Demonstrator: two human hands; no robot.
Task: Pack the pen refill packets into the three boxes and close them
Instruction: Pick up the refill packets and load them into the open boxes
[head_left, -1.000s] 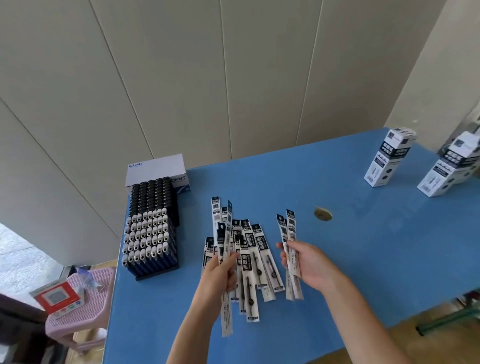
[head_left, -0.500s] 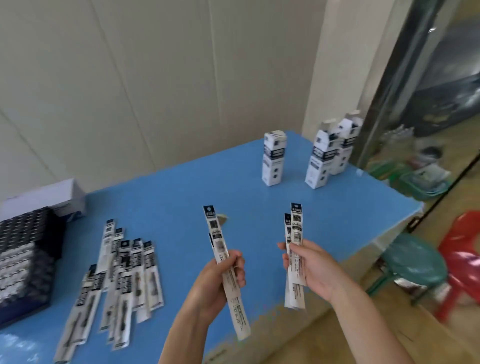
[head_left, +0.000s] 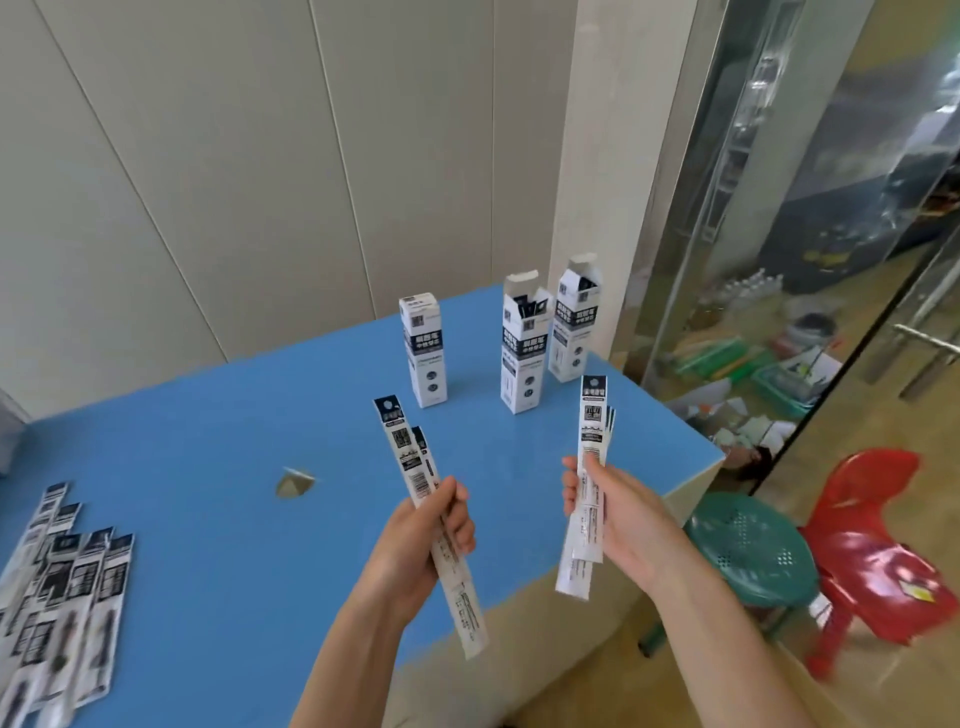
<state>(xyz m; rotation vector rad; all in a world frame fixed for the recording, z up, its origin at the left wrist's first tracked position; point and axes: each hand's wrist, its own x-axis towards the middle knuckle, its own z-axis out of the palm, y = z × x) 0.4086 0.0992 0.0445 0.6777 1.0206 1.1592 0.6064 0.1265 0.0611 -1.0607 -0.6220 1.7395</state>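
Left hand: the left hand (head_left: 421, 540) is curled round the left bunch of packets (head_left: 402, 447) and grips it near mid-length, above the near edge of the tabletop (head_left: 208, 441).
Left bunch: at least two overlapped pen refill packets. The printed ends tilt toward 11 o'clock and the pale ends hang toward 5 o'clock, past the tabletop edge.
Right hand: the right hand (head_left: 618, 519) holds the right bunch of packets (head_left: 593, 421), with fingers wrapped round its lower half.
Right bunch: two or three packets, nearly upright. The printed ends are at 12 o'clock and the lower ends stick out below the hand.
Boxes: three white-and-black boxes stand upright near the far right corner of the tabletop, at 12 o'clock from the hands.
Closed box: the closed box (head_left: 425, 358) is the leftmost, apart from the other two, with its top flap down.
Middle box: the middle box (head_left: 523, 364) has its flap raised, and something dark shows in its mouth.
Far box: the far box (head_left: 574, 332) stands just beside the middle one at its 1 o'clock, also with its flap raised.
Loose packets: the loose packets (head_left: 67, 587) lie flat and overlapping on the tabletop at 9 o'clock from the left hand, running off the picture's edge.
Tabletop: blue, with a round hole (head_left: 294, 482) at 10 o'clock from the left hand.
Floor: a green stool (head_left: 748, 545) and a red chair (head_left: 878, 525) stand at 3 o'clock, beyond the tabletop's corner.
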